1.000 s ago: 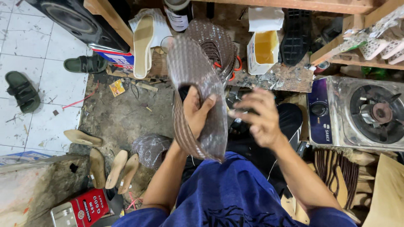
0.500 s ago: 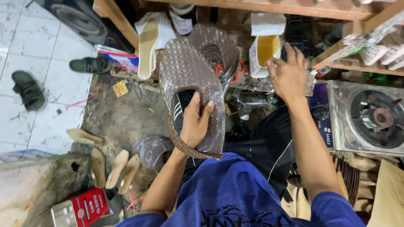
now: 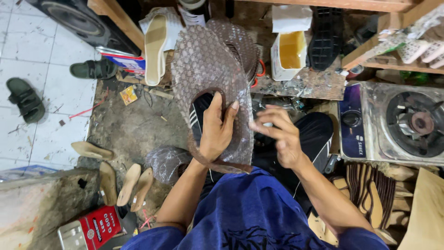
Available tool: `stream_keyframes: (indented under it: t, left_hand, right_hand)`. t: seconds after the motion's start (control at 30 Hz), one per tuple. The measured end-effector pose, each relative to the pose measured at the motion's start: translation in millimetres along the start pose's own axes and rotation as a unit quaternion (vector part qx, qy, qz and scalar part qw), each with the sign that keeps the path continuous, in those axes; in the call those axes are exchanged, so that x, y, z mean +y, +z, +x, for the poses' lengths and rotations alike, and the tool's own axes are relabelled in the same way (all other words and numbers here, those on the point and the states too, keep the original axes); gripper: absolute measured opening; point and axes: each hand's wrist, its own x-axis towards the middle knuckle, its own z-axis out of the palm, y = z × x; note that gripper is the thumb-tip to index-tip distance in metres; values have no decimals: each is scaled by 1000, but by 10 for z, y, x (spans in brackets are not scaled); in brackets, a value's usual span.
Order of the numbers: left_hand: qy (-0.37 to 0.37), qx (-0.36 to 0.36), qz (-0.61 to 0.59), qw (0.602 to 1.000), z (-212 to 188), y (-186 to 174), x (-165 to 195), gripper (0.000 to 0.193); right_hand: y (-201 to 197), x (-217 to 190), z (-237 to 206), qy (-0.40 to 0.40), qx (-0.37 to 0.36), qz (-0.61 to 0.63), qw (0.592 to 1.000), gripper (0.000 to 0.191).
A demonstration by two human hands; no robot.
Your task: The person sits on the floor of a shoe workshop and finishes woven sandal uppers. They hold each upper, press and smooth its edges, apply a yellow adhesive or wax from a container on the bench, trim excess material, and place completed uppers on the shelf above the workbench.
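Head view: I see the left hand (image 3: 217, 127) clamped around a brown snake-patterned shoe upper (image 3: 208, 83), held upright above the lap. The right hand (image 3: 280, 136) hovers just beside it, fingers curled and pinched together; what they grip I cannot tell. A glue container (image 3: 291, 51) stands beyond, gas stove (image 3: 411, 122) at right.

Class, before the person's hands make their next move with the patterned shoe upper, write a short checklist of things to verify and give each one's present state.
1. Left hand grips the patterned shoe upper: ok.
2. Right hand touches the upper's right edge: cannot tell, blurred.
3. Right hand holds a tool: cannot tell.
4. Open glue tub upright on the bench: ok.
5. Stove burner shows no flame: ok.
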Motion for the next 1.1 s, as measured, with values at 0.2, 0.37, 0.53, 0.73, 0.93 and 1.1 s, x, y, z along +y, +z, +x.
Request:
stream_keyframes:
  t: [0.2,0.37,0.53,0.73,0.93,1.1]
  left_hand:
    - [-41,-6,15,999,-6,15,-4,22]
    - [-34,35,-29,998,16,-29,-87,18]
    - [35,128,17,991,3,12,-391,37]
    - [3,129,58,990,-97,353,-795,38]
    - [-47,20,-311,949,56,170,-560,49]
    - [-238,-173,-540,789,258,-273,-155,49]
  right_hand:
    - [-45,84,41,-16,22,-47,999,77]
    - [1,-13,-7,-37,-5,-42,998,72]
    - [8,-85,-75,44,62,79,994,56]
    - [251,-176,-144,239,75,356,900,138]
    - [11,85,-303,229,199,372,877,135]
    - [-378,202,-582,249,192,197,928,135]
